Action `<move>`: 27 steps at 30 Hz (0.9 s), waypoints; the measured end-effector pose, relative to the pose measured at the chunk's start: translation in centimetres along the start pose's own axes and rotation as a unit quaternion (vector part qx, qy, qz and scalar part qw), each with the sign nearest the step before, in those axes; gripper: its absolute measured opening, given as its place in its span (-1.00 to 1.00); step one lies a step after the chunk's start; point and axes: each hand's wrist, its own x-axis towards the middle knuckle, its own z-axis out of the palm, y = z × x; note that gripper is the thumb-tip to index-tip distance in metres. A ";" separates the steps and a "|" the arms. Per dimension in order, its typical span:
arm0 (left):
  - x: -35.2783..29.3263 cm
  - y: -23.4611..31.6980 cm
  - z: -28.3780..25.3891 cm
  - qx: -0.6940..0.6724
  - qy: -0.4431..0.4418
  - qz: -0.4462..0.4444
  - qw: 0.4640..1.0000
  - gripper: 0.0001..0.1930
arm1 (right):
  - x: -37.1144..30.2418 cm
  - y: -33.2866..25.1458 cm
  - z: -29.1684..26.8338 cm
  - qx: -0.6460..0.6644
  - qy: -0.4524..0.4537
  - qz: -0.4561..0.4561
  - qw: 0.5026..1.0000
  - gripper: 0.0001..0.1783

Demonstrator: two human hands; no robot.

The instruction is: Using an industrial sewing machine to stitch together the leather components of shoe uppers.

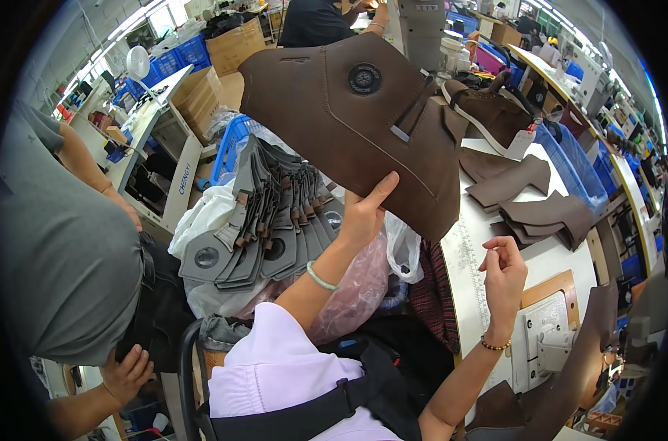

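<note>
My left hand (365, 217) grips a brown leather boot upper (349, 121) by its lower edge, thumb on the face. Raised close to me, the upper carries a dark round patch, a stitched seam and a strap with a small buckle-like end. My right hand (504, 275) hovers over the white worktable's edge, apart from the upper, its fingers curled in and nothing visible in them. Below and left of the held upper lies a big heap of grey-lined uppers (275, 220) with round patches.
On the white worktable (470, 272) lie loose brown leather pieces (547, 217) and a brown shoe (492, 110) with a tag. A sewing machine's bed plate (543, 334) is near my right forearm. Another person in grey (77, 257) stands close at left. A blue crate (232, 147) stands behind the heap.
</note>
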 end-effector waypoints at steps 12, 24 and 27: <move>-0.3 1.3 0.5 -0.003 0.028 -0.024 0.999 -0.71 | 0.2 0.3 0.1 -0.001 -0.008 0.003 1.000 -0.90; 1.8 3.1 -3.6 0.141 0.130 -0.155 0.969 -0.68 | 0.3 1.1 0.4 -0.035 0.002 0.018 0.999 -0.89; 2.7 3.9 -6.8 0.283 0.045 -0.257 0.923 -0.67 | 0.3 1.4 0.5 -0.028 -0.002 0.011 1.000 -0.90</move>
